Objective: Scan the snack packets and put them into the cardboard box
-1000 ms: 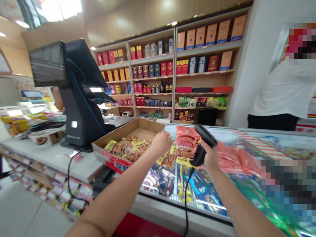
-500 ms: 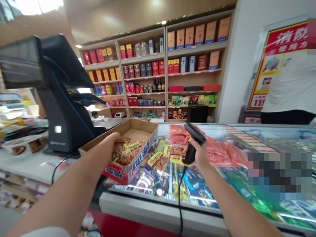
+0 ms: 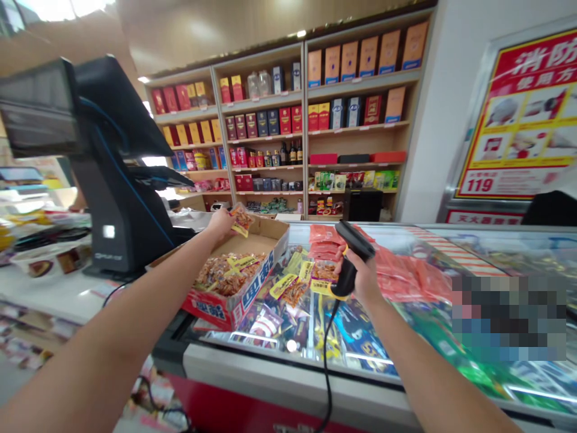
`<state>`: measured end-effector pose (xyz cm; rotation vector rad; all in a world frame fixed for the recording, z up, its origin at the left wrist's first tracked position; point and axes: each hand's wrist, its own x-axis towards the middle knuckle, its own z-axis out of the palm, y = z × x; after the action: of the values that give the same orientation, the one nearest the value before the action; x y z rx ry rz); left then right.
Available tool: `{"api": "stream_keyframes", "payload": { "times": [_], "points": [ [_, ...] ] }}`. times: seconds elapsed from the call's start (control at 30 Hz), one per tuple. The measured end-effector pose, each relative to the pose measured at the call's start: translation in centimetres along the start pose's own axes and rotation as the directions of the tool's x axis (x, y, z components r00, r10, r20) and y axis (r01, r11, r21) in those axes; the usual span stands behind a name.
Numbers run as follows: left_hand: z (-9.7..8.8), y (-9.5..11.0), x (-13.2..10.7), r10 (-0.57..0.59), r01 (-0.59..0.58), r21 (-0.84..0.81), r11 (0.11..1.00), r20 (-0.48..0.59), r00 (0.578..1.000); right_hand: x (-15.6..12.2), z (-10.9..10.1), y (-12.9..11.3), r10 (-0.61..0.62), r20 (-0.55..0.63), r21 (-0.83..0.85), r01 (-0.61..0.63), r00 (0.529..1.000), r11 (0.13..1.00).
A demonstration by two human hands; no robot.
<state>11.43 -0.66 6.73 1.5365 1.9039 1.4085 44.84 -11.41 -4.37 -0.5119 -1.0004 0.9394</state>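
My left hand (image 3: 222, 222) is raised above the open cardboard box (image 3: 259, 273) and pinches one small snack packet (image 3: 241, 219) with a yellow label. The box holds several more of the same packets (image 3: 223, 275). My right hand (image 3: 360, 278) is closed round the handle of a black corded barcode scanner (image 3: 350, 252), its head tilted toward the left. A few loose snack packets (image 3: 295, 284) lie on the glass freezer lid (image 3: 315, 337) between the box and the scanner.
A black point-of-sale terminal (image 3: 112, 180) stands on the white counter at left. A stack of pink plastic bags (image 3: 396, 270) lies on the freezer lid at right. Shelves of boxed goods (image 3: 315, 114) fill the back wall. A red poster (image 3: 523, 120) hangs at right.
My left hand went from the loose packets into the box and has come up holding one packet. The person in white at right has moved almost out of view. The scanner barely shifted.
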Motion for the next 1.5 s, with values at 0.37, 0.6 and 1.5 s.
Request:
{"api": "stream_keyframes", "payload": {
  "times": [0.37,0.6,1.5],
  "points": [
    [12.5,1.9,-16.1,0.016,0.224,-0.8,0.556,0.279,0.96,0.2,-0.2,0.4,0.006,-0.009,-0.027,-0.006,1.0,1.0],
    [14.8,-2.2,-14.3,0.07,0.705,-0.695,0.141,0.717,0.694,-0.2,0.0,0.1,0.068,0.09,-0.022,-0.066,0.994,0.998],
    [15.7,-4.4,-15.3,0.311,0.842,-0.539,0.01,0.802,0.51,-1.7,1.0,-0.3,0.354,0.406,-0.182,-0.305,0.843,0.935]
  ]
}}
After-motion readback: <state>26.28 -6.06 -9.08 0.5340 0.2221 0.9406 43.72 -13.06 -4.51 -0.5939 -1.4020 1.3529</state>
